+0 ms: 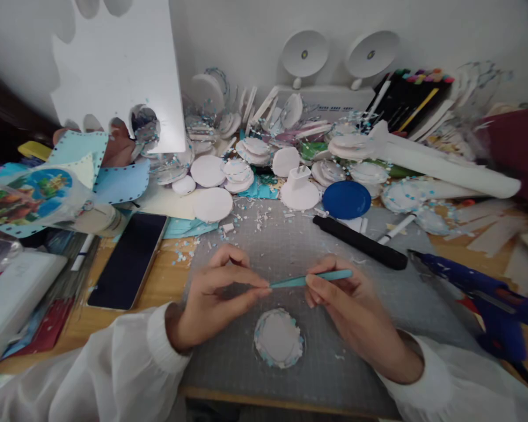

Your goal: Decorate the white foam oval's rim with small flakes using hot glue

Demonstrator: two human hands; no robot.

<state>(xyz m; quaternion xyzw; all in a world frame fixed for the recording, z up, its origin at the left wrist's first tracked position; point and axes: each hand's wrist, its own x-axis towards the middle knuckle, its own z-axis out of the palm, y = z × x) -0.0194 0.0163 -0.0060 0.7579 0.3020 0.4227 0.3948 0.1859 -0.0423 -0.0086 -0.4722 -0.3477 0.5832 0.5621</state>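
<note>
My right hand [345, 302] grips a pair of teal tweezers [293, 282], held nearly level above the mat. Its points reach the pinched thumb and forefinger of my left hand [224, 290]. Whether those fingertips hold the points or some tiny piece between them is too small to tell. Below and between both hands lies a round white disc [278, 337] on the grey cutting mat [229, 366], its rim ringed with white and pale blue bits.
Behind the mat are piled white discs [213, 204] with beaded strands, a blue lid [346, 199] and a black pen-shaped tool [361, 241]. A blue glue gun [488, 293] lies right. At left are a phone [129, 261] and a plastic cup [99, 218]. Paper scraps litter the mat.
</note>
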